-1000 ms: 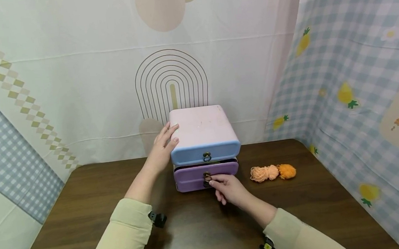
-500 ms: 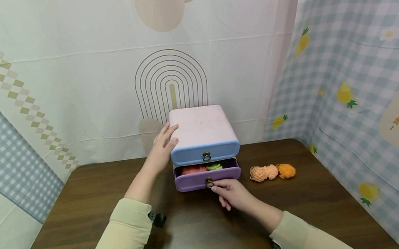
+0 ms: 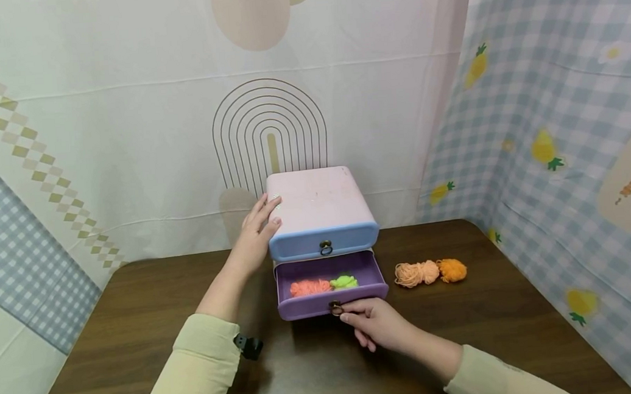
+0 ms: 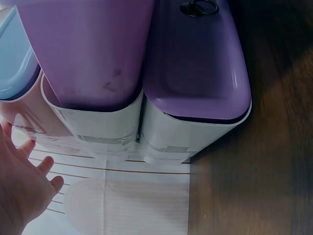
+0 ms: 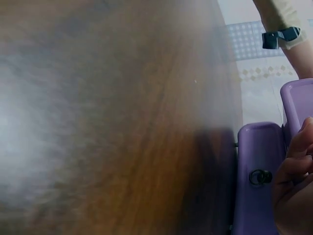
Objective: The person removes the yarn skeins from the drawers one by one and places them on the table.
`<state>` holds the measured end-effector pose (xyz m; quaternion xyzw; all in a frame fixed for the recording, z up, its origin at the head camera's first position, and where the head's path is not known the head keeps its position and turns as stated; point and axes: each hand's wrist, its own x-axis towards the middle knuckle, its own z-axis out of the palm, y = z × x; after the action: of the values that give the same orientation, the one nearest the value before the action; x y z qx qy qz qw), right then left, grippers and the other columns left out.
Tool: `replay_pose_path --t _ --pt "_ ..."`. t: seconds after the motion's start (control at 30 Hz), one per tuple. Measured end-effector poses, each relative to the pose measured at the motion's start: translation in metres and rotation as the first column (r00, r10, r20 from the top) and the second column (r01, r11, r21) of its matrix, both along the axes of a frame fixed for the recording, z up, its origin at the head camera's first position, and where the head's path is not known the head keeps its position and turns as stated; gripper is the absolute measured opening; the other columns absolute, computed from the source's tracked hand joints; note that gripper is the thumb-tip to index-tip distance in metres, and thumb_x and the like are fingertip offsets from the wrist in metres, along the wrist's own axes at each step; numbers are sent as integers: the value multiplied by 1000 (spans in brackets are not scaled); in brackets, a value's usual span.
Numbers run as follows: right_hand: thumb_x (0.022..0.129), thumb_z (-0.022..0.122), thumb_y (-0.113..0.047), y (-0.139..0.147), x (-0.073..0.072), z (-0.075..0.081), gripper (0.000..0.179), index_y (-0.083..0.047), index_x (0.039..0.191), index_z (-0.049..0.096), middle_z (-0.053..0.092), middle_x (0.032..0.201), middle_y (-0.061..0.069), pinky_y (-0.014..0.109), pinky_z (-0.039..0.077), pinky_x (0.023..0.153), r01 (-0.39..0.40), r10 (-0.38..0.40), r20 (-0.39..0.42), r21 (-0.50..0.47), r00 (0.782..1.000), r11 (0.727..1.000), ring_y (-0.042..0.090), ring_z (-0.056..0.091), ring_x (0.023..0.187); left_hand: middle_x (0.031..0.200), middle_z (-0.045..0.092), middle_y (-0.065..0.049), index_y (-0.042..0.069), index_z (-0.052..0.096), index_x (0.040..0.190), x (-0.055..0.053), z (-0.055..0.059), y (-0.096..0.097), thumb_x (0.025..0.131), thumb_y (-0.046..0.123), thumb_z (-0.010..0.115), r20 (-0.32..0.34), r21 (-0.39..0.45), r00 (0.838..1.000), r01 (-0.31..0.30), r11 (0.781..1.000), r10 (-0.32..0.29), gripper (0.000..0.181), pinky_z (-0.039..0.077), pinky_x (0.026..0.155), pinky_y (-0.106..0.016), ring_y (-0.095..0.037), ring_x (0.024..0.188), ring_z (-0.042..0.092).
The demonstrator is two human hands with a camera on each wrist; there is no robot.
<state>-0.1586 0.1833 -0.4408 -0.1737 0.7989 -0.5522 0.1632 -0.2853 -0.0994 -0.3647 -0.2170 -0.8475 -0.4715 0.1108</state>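
Observation:
A small drawer cabinet with a pink top [image 3: 318, 197] stands at the back of the table. My left hand [image 3: 252, 238] rests on its left side and top edge, fingers extended. With thumb and forefinger, my right hand [image 3: 382, 325] pinches the ring pull [image 3: 336, 309] of a purple drawer [image 3: 304, 308], which stands pulled out. Inside lie a coral yarn bundle [image 3: 309, 288] and a bright green one [image 3: 344, 281]. Above it the blue drawer [image 3: 297, 244] is closed. A lower purple drawer [image 4: 195, 63], also closed, shows in the left wrist view.
Right of the cabinet, a peach yarn bundle [image 3: 417, 273] and an orange one [image 3: 452, 270] lie on the dark wooden table [image 3: 501, 330]. A patterned cloth [image 3: 152, 141] hangs right behind the cabinet, with checked cloth [image 3: 533, 84] along the right.
The purple drawer has slid out toward me, drawn by my right hand on its ring, and the coral and green yarn has come into view. My left hand has stayed in place.

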Motion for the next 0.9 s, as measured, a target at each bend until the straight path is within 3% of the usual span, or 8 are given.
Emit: replay_pose_path --t 0.37,0.57,0.9 --pt "101 58 -20 6 19 0 32 -1 125 67 56 52 2 32 47 39 -38 37 37 10 999 999 11 47 36 165 17 -1 27 43 151 1 0 -1 102 42 45 19 7 1000 -3 1000 3 51 12 112 -68 -38 149 10" --pt "101 58 -20 7 22 0 32 -1 125 67 56 52 2 27 46 39 -43 43 56 -9 997 999 11 47 36 165 17 -1 26 43 151 2 0 0 102 42 45 19 9 1000 -3 1000 3 52 12 112 -68 -38 149 10" --pt "101 58 -28 10 25 -1 36 0 123 65 56 53 0 31 49 41 -55 54 31 24 998 998 8 49 38 165 17 -4 26 43 151 1 0 0 103 41 44 13 12 1000 5 1000 -5 51 12 112 -68 -38 149 10"
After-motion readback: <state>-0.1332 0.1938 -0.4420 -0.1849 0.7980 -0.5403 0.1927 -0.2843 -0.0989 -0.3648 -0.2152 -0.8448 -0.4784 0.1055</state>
